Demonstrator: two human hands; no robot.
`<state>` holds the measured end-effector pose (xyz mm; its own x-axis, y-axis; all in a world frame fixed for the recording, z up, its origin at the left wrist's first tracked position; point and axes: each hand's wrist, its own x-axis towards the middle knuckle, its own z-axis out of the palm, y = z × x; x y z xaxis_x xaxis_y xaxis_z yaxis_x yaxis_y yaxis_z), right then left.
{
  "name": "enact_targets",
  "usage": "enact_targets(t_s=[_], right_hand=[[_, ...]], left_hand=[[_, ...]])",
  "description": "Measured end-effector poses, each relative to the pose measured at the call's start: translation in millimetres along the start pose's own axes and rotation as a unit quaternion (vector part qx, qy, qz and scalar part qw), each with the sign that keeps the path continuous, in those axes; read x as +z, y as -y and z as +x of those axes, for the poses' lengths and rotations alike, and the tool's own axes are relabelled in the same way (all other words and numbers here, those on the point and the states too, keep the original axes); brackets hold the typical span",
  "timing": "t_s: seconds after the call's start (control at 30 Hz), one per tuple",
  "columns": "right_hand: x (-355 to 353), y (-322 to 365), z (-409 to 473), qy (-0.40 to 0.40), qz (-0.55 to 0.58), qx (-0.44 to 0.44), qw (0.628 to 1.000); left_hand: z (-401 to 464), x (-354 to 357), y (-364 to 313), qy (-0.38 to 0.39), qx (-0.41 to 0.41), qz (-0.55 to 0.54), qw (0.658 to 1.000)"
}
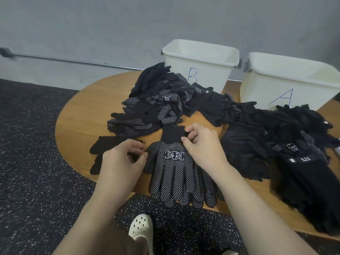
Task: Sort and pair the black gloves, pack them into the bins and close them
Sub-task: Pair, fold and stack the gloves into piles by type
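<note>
A black glove with white dots and a white logo (176, 173) lies flat at the table's near edge, fingers hanging toward me. My right hand (200, 144) pinches the right side of its cuff. My left hand (123, 159) pinches its left edge near the thumb. A heap of dotted and plain black gloves (158, 102) lies behind it. More plain black gloves (301, 162) are piled to the right. Two white bins stand at the back, bin B (200, 52) and bin A (287, 83), both open at the top.
The wooden table (77, 122) has a rounded left edge. A plain black glove (104, 148) lies left of my left hand. Dark speckled floor (33, 162) surrounds the table, and a white clog (140, 229) shows below. A grey wall stands behind the bins.
</note>
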<state>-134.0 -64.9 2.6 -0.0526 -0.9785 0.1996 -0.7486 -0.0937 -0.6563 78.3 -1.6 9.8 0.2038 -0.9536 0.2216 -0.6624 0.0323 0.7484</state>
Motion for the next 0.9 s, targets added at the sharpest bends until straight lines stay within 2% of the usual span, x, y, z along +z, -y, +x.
enact_targets(t_s=[0.1,0.2,0.3,0.37,0.53,0.67,0.9], right_hand=[[-3,3,-6,-0.031,-0.043,-0.061,0.997],[-4,6,-14,-0.035,-0.060,-0.123,0.990],[-4,7,-18,0.007,-0.074,-0.179,0.981],[-2,5,-19,0.041,-0.086,-0.201,0.975],[4,-6,-17,0.163,-0.096,-0.158,0.969],[5,-16,-18,0.192,-0.145,-0.169,0.956],[0,-22,-18,0.227,-0.204,-0.159,0.939]], left_hand=[[-2,-3,0,-0.020,0.039,0.012,0.999],[-2,1,-4,-0.009,0.115,0.023,0.993],[-2,13,-10,0.041,0.182,0.056,0.981],[-1,23,-14,0.087,0.195,0.088,0.973],[-7,42,-13,0.204,0.196,0.178,0.942],[-22,43,-8,0.226,0.206,0.264,0.915],[-23,38,-7,0.242,0.201,0.282,0.906]])
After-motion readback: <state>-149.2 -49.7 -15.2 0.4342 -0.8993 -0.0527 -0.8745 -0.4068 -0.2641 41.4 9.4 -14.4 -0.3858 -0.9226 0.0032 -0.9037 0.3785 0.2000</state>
